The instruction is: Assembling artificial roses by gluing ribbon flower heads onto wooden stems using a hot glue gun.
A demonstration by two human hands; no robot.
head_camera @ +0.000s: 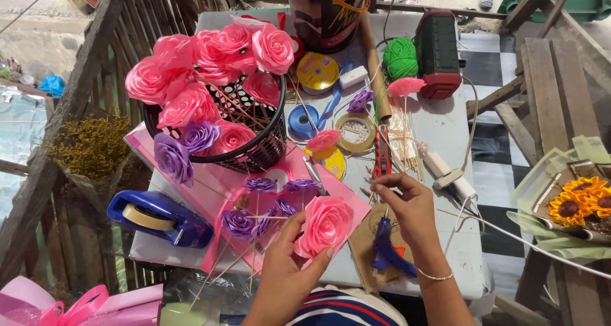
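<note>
I see the pink rose [326, 224] at the near middle of the bench [445, 125], my left hand [284, 272] gripping it, fingers closed around its edge. My right hand [407, 205] pinches a thin stick just right. A glue gun [386, 246] lies below; a basket [251, 125] stands far left.

A round yellow label [317, 71] tops a ribbon spool behind the basket (another yellow-faced spool [333, 161] lies nearer).

Left hand [284, 262] raised, fingers curled, right hand [407, 202] pinching fingertips
</note>
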